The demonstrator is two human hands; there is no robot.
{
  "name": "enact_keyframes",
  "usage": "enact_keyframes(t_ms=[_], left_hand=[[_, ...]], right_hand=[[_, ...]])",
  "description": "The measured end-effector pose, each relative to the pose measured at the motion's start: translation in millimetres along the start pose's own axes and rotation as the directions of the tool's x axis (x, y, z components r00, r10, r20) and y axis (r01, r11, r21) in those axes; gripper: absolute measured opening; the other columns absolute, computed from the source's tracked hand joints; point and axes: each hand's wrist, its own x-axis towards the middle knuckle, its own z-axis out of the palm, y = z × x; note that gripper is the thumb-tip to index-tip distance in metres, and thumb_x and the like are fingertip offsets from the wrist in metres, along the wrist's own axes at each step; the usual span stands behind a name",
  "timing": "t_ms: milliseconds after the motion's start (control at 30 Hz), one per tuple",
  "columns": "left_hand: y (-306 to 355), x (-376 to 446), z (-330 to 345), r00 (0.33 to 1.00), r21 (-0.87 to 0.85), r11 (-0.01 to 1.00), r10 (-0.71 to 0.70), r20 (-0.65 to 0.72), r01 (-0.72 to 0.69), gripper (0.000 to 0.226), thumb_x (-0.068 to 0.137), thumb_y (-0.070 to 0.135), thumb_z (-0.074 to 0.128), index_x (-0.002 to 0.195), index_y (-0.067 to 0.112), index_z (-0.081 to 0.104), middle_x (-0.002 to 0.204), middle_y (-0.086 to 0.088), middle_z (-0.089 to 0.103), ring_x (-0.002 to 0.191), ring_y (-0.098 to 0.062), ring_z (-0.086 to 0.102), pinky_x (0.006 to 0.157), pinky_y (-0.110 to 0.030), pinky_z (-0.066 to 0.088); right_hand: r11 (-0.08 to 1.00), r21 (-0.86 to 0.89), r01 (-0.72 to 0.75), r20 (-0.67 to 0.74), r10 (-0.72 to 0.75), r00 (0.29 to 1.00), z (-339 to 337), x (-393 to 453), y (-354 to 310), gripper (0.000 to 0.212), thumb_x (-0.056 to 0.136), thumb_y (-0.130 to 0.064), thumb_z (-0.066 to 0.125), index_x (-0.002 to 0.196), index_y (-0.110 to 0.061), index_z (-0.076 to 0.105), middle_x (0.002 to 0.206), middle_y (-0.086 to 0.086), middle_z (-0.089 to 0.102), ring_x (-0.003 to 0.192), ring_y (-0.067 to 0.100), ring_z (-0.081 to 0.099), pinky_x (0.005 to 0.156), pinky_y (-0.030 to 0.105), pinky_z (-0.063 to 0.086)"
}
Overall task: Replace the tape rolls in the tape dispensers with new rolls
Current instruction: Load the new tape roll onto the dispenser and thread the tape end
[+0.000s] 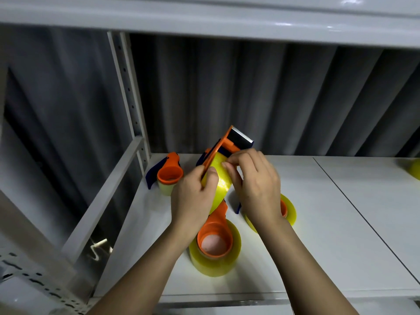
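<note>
1. The held tape dispenser (229,144), orange with a dark front and a serrated metal blade at its far tip, is raised above the shelf (341,223) between both hands, tilted with the blade pointing away and to the right.
2. A yellow tape roll (219,185) sits in this dispenser, directly between the two sets of fingers.
3. The left hand (193,201) grips the roll and the dispenser's orange side plate, thumb curled onto the roll's face and the other fingers wrapped behind.
4. The right hand (259,187) has its fingers (229,165) pressed together, pinching at the upper edge of the roll just below the dispenser's roller; whether they hold a loose tape end cannot be told.
5. Below the left wrist, nearer the person, a second dispenser with a full yellow roll (216,248) lies on the white shelf, its orange hub facing up.
6. Under the right wrist a third dispenser with a yellow roll (288,212) lies on the shelf, mostly hidden by the arm.
7. Left of the left fingers, a fourth dispenser (169,173) stands on the shelf with a thin pale roll.
8. Far right of the right fingers, a yellow roll (413,169) shows at the frame edge.
9. A grey pleated curtain (272,98) hangs behind the shelf.
</note>
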Motion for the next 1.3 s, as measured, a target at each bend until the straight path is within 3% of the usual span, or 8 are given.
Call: enact_keyframes(t_ms=[100,233,333,533,733,900,1100,1300], left_hand=[[0,0,-1,1.000,-0.009,1.000,-0.003,0.016,0.003,0.036,0.094,0.033,0.042,0.063,0.018,0.050,0.060,-0.013,0.051,0.055,-0.019,0.049,0.052,-0.033,0.040],[-2,-3,-2,0.997,-0.026,0.999,-0.037,0.060,0.039,0.050,0.077,0.057,0.030,0.067,0.012,0.049,0.062,-0.019,0.060,0.062,-0.033,0.062,0.060,-0.053,0.051],[0,-4,-2,0.993,-0.045,0.996,-0.066,0.094,0.071,0.049,0.076,0.058,0.031,0.071,0.012,0.047,0.062,-0.022,0.060,0.063,-0.037,0.063,0.064,-0.057,0.050],[10,-3,-4,0.981,-0.066,0.993,-0.090,0.171,0.102,0.044,0.080,0.055,0.036,0.062,0.016,0.046,0.054,-0.014,0.056,0.059,-0.033,0.064,0.062,-0.056,0.052],[16,3,-7,0.964,-0.062,0.992,-0.094,0.249,0.112,0.040,0.087,0.046,0.039,0.065,0.015,0.052,0.055,-0.010,0.065,0.058,-0.027,0.066,0.063,-0.050,0.056],[15,-5,-7,0.960,-0.139,0.971,-0.158,0.231,0.193,0.046,0.099,0.019,0.041,0.053,0.017,0.038,0.032,0.005,0.042,0.031,-0.004,0.045,0.036,-0.010,0.031],[14,-1,-8,0.931,-0.235,0.930,-0.206,0.301,0.282,0.042,0.090,0.045,0.054,0.085,0.006,0.068,0.071,-0.013,0.071,0.064,-0.024,0.070,0.057,-0.029,0.057],[13,6,-15,0.891,-0.174,0.933,-0.226,0.395,0.314,0.038,0.091,0.039,0.056,0.089,0.003,0.065,0.078,-0.019,0.068,0.072,-0.028,0.068,0.067,-0.034,0.055]], right_hand=[[1.000,0.019,0.021,0.004,-0.021,1.000,3,0,3,0.024,0.095,-0.025,0.052,0.085,-0.008,0.064,0.079,0.007,0.062,0.070,0.024,0.057,0.060,0.034,0.044],[0.998,-0.012,0.062,-0.010,-0.063,0.998,5,1,11,0.015,0.093,-0.015,0.053,0.085,-0.006,0.062,0.074,0.009,0.060,0.070,0.022,0.050,0.065,0.030,0.036],[0.980,-0.071,0.184,0.012,-0.184,0.983,3,3,20,0.003,0.087,-0.004,0.064,0.086,-0.005,0.062,0.071,0.009,0.057,0.069,0.022,0.044,0.065,0.032,0.031],[0.935,-0.277,0.220,-0.025,-0.236,0.971,-2,13,32,0.015,0.091,-0.017,0.067,0.079,-0.008,0.064,0.064,0.006,0.055,0.062,0.026,0.046,0.058,0.035,0.029],[0.966,-0.228,0.118,0.008,-0.120,0.993,-11,22,34,0.018,0.091,-0.018,0.056,0.080,-0.006,0.065,0.063,0.009,0.053,0.062,0.026,0.045,0.052,0.031,0.034],[0.974,-0.206,0.097,0.107,-0.076,0.991,-20,33,43,0.025,0.092,-0.027,0.051,0.081,-0.009,0.062,0.063,0.009,0.057,0.060,0.028,0.054,0.050,0.027,0.038],[0.979,0.104,-0.178,0.239,0.149,0.959,-25,36,48,0.020,0.093,-0.034,0.058,0.090,-0.014,0.062,0.082,0.001,0.065,0.075,0.020,0.059,0.060,0.026,0.038],[0.998,-0.035,0.051,0.231,-0.042,0.972,-25,40,54,0.033,0.092,-0.040,0.047,0.089,-0.012,0.064,0.074,0.006,0.060,0.068,0.024,0.057,0.058,0.026,0.036]])
